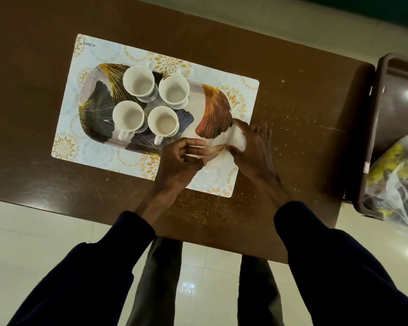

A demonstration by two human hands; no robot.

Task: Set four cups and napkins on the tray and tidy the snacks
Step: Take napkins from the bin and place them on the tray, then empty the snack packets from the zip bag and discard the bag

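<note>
Head view: my left hand (181,158) and right hand (254,147) pinch a white napkin (238,140) at the tray (212,109)'s near-right edge.

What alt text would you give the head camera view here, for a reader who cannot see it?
Seen from above, a person's left hand and right hand handle a white napkin at the near right corner of a leaf-patterned tray holding four empty white cups. The tray sits on a placemat on a brown table; a dark bin with bagged snacks stands right.
</note>
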